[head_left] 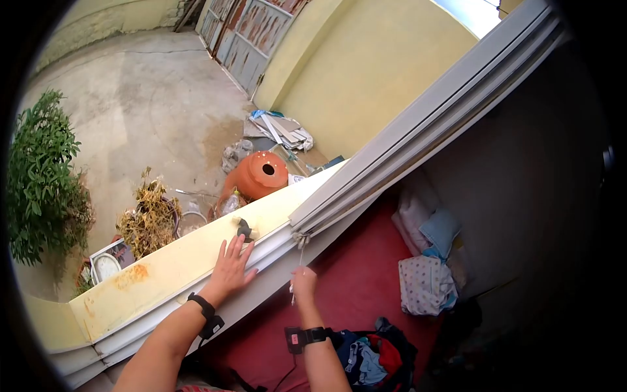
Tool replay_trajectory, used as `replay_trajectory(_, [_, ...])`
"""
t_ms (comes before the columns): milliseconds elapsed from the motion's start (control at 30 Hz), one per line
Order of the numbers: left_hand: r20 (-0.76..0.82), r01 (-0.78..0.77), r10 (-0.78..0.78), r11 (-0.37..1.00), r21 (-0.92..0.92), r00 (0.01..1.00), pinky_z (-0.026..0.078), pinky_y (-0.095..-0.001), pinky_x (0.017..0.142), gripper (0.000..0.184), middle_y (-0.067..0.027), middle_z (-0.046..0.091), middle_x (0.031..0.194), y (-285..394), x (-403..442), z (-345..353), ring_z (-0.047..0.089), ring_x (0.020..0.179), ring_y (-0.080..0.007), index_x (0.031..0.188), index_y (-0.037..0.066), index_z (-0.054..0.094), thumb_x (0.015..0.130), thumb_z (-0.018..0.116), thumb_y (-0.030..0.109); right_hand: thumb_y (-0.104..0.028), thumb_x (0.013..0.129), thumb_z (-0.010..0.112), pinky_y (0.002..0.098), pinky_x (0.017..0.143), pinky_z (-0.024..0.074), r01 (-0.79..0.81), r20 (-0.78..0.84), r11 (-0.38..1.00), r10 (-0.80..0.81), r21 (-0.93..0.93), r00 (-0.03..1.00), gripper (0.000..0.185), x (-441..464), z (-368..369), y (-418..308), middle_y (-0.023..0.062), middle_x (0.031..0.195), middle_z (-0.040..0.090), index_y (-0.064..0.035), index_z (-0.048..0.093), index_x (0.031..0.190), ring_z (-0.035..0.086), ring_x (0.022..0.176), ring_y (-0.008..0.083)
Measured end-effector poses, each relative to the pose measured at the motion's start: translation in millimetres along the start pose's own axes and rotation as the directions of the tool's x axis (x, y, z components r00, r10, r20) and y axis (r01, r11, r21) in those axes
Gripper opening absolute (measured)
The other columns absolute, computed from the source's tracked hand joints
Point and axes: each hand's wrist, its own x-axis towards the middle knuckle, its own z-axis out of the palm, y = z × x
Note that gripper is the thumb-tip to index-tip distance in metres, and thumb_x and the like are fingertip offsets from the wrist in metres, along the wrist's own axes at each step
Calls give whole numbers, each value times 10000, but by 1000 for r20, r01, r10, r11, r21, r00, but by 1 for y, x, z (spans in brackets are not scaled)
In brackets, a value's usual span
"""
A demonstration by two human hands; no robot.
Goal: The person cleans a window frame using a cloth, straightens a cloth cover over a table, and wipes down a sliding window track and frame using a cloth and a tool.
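Observation:
My left hand lies with fingers stretched out over the white window track, its fingertips near a small dark object on the yellow sill. Closed in a fist, my right hand grips a thin whitish cord. The cord runs up to a knotted bundle at the lower corner of the window sash. A loose end of it hangs below the fist. Both wrists wear black bands with small boxes.
Inside, the red floor holds a pile of clothes, a spotted bundle and a blue pillow. Outside stand an orange clay pot, dried plants, a green bush and a rusty gate.

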Motion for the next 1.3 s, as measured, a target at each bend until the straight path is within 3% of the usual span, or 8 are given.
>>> replay_trajectory(333, [-1, 11, -11, 998, -58, 1000, 177, -489, 1048, 698, -202, 246, 1373, -1, -1, 0, 237, 1275, -337, 1309, 80, 362, 737, 592, 407, -93, 775, 494, 252, 339, 290, -232, -46, 889, 271, 394, 961, 141, 11, 17, -69, 21, 523, 463, 11, 576, 727, 446, 409, 128])
replay_trajectory(667, [6, 18, -18, 999, -48, 1000, 187, -485, 1044, 697, -202, 261, 1370, 1, 0, -3, 245, 1273, -326, 1302, 74, 372, 742, 574, 436, -108, 791, 481, 303, 449, 380, 146, -242, 978, -106, 151, 964, 210, -10, 2, -79, 62, 528, 513, 29, 565, 656, 490, 448, 173])
replay_trajectory(767, [-2, 13, -13, 999, -43, 1000, 193, -490, 1040, 697, -203, 267, 1367, 1, 0, -4, 249, 1269, -323, 1296, 67, 380, 740, 570, 443, -119, 796, 483, 339, 546, 436, 321, -301, 917, -384, -238, 873, 203, -4, 4, -53, 133, 594, 584, 37, 594, 729, 566, 554, 241])
replay_trajectory(933, [7, 13, -13, 999, -40, 1000, 187, -487, 1043, 694, -206, 270, 1364, 3, 0, -9, 249, 1268, -327, 1297, 66, 378, 740, 572, 432, -176, 824, 470, 398, 624, 461, 219, -243, 927, -298, -306, 923, 243, 20, 18, 11, 184, 703, 616, 3, 618, 755, 601, 665, 346])
replay_trajectory(1000, [13, 14, -13, 999, -44, 1000, 181, -486, 1046, 687, -209, 274, 1361, 3, 1, -11, 252, 1267, -330, 1297, 66, 377, 743, 571, 422, -193, 816, 489, 399, 630, 463, 38, -180, 952, -97, -305, 979, 237, 18, 30, 38, 188, 737, 622, 0, 622, 780, 596, 674, 364])
replay_trajectory(1167, [32, 22, -21, 998, -56, 999, 178, -486, 1047, 682, -213, 280, 1357, 4, 1, -12, 262, 1262, -333, 1292, 63, 384, 742, 572, 420, -181, 815, 487, 345, 519, 444, -85, -85, 985, 73, -152, 994, 251, 22, 26, 14, 147, 580, 582, 22, 611, 735, 560, 515, 246])
replay_trajectory(1233, [4, 7, -7, 999, -43, 1000, 180, -488, 1045, 683, -214, 282, 1357, 4, 2, -12, 265, 1261, -334, 1291, 62, 385, 740, 572, 420, -143, 812, 483, 281, 398, 356, -190, 14, 945, 193, 265, 981, 233, 22, 12, -22, 59, 482, 492, 23, 571, 673, 471, 411, 145])
replay_trajectory(1300, [36, 12, -11, 999, -43, 999, 181, -488, 1045, 688, -216, 284, 1355, 4, 2, -12, 263, 1262, -335, 1292, 61, 382, 739, 572, 422, -121, 790, 494, 266, 367, 322, -164, -23, 939, 180, 302, 983, 202, 19, 5, -47, 35, 483, 463, 11, 564, 654, 444, 390, 126])
